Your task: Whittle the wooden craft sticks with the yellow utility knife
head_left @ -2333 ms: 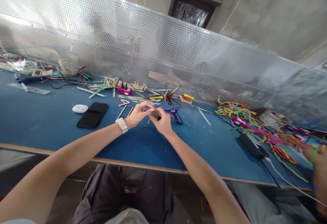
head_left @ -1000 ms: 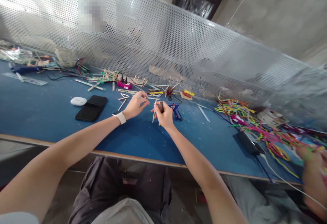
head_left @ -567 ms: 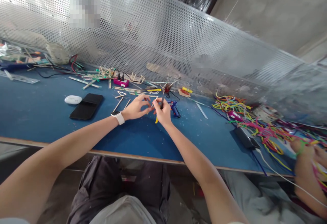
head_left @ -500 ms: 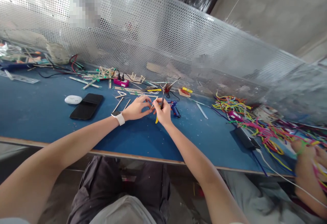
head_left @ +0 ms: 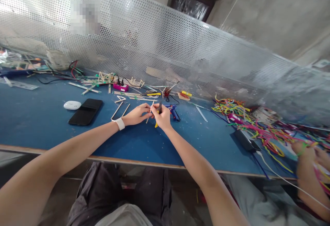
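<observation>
Above the middle of the blue table, my left hand (head_left: 138, 114) and my right hand (head_left: 162, 116) meet at the fingertips. A thin wooden stick (head_left: 147, 120) slants between them, pinched in the fingers of my left hand. Wrapped in my right hand is a yellow and black tool (head_left: 156, 124), its dark part by the thumb and its yellow end below the palm. Just right of that hand lies a blue glue gun (head_left: 174, 112). Two loose sticks (head_left: 117, 110) lie behind my left wrist.
A black phone (head_left: 86, 112) and a white case (head_left: 72, 105) lie at the left. Sticks and a pink power block (head_left: 121, 87) line the perforated screen (head_left: 144, 40). Colourful pipe cleaners (head_left: 229, 105), a black box (head_left: 246, 140) and another person's hand (head_left: 305, 152) are at the right.
The view has shifted slightly. The stick between my hands has turned more upright and shows more clearly, and my left fingers have closed in around it.
</observation>
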A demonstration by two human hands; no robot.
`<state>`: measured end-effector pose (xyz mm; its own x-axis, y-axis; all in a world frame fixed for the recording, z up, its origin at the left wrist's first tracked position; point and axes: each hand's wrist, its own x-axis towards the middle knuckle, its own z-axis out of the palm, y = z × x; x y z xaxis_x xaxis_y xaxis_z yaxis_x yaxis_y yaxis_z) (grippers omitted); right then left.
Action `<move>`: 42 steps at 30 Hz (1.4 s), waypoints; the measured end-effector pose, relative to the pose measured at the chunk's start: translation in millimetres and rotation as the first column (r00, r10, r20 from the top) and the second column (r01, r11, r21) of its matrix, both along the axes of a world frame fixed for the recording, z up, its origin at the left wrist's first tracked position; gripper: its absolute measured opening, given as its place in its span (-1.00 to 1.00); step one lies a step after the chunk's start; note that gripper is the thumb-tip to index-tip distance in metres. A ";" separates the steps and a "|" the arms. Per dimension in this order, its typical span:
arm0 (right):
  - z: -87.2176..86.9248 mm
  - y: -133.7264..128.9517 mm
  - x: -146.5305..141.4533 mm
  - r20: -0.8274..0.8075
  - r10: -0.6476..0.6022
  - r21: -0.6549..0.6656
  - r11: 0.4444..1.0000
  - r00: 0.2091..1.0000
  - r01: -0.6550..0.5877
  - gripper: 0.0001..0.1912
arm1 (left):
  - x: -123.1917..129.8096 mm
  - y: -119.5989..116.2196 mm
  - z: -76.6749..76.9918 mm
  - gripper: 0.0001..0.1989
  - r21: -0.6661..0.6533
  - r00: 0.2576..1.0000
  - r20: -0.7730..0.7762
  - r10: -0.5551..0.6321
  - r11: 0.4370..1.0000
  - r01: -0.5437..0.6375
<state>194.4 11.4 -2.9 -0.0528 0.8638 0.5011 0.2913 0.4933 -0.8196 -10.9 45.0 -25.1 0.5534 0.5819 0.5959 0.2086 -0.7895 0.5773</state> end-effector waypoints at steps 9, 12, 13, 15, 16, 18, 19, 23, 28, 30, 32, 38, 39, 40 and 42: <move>6.1 -5.1 -1.9 0.028 0.023 0.021 1.000 0.999 -0.023 -0.44 | -1.9 -0.8 2.7 -0.64 0.053 0.999 0.029 0.042 0.998 -0.044; 7.5 -6.5 -1.0 0.033 -0.003 0.047 0.999 0.999 0.002 -0.40 | -2.5 -1.1 5.0 -0.62 0.096 0.987 0.053 0.154 0.983 -0.158; 7.8 -6.6 -0.7 0.036 -0.020 0.046 0.999 0.999 0.018 -0.38 | -3.0 -1.0 5.9 -0.61 0.107 0.978 0.061 0.201 0.973 -0.206; 8.3 -6.6 -0.3 0.032 -0.053 0.028 0.998 0.998 0.052 -0.34 | -4.3 -0.7 7.4 -0.61 0.122 0.958 0.072 0.279 0.951 -0.286; 8.5 -6.4 -0.1 0.025 -0.063 0.019 0.998 0.998 0.062 -0.33 | -5.0 -0.4 7.7 -0.62 0.130 0.948 0.072 0.309 0.940 -0.316; 8.8 -6.1 0.5 0.012 -0.076 0.012 0.997 0.997 0.076 -0.31 | -6.0 0.0 7.4 -0.65 0.143 0.930 0.067 0.362 0.919 -0.368; 8.8 -5.9 1.0 0.010 -0.085 0.012 0.996 0.996 0.085 -0.30 | -6.1 0.1 6.7 -0.66 0.146 0.920 0.064 0.387 0.908 -0.392; 7.9 -5.2 3.4 0.043 -0.133 0.059 0.990 0.990 0.130 -0.28 | -5.3 -0.4 2.8 -0.65 0.145 0.879 0.043 0.474 0.868 -0.475; 4.8 -3.0 7.3 0.147 -0.167 0.210 0.968 0.975 0.134 -0.31 | -5.3 -4.0 4.5 -0.66 0.185 0.833 -0.064 0.549 0.827 -0.531; 4.0 -2.2 9.2 0.158 -0.161 0.227 0.966 0.974 0.123 -0.36 | -5.1 -6.4 6.9 -0.66 0.192 0.821 -0.129 0.557 0.826 -0.530; 3.4 -1.5 11.1 0.138 -0.136 0.198 0.974 0.981 0.107 -0.44 | -4.5 -8.7 8.9 -0.66 0.192 0.813 -0.176 0.554 0.830 -0.524; 0.4 0.8 14.7 0.148 -0.098 0.137 0.987 0.984 0.078 -0.53 | -3.3 -10.2 11.3 -0.67 0.184 0.798 -0.208 0.566 0.824 -0.536; -0.1 0.8 14.6 0.153 -0.100 0.141 0.987 0.983 0.078 -0.55 | -3.4 -9.8 11.7 -0.67 0.181 0.799 -0.204 0.565 0.824 -0.537; -0.5 0.5 14.3 0.150 -0.100 0.143 0.987 0.984 0.079 -0.57 | -3.5 -9.4 12.2 -0.67 0.178 0.804 -0.197 0.560 0.827 -0.532; -1.0 -0.5 13.2 0.122 -0.089 0.136 0.988 0.989 0.072 -0.58 | -4.0 -8.6 13.1 -0.69 0.169 0.831 -0.172 0.529 0.847 -0.504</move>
<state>207.6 10.9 -3.9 -0.0562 0.7954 0.6034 0.4325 0.5641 -0.7034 -14.9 36.4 -12.0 0.3073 0.7532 0.5817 0.7068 -0.5899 0.3905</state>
